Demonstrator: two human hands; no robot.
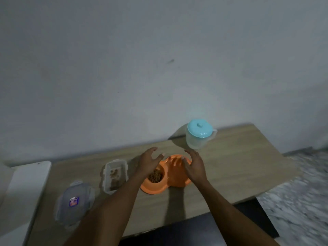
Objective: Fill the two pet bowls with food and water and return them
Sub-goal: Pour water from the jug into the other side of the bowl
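Note:
An orange double pet bowl (156, 189) sits on the wooden table (239, 166). Its left cup holds brown kibble (155, 176); the right cup (174, 176) looks wet, but I cannot tell how much water is in it. My left hand (150, 161) hovers over the bowl's left side with fingers spread, holding nothing. My right hand (194, 166) hovers over the right side, also spread and empty. A clear jug with a light blue lid (199, 134) stands behind the bowl, at the back right.
A clear rectangular food container (115, 174) with a little kibble left stands open to the left of the bowl. Its lid (74, 203) lies further left near the front edge. A white surface (26, 183) adjoins the table's left end. Speckled floor lies to the right.

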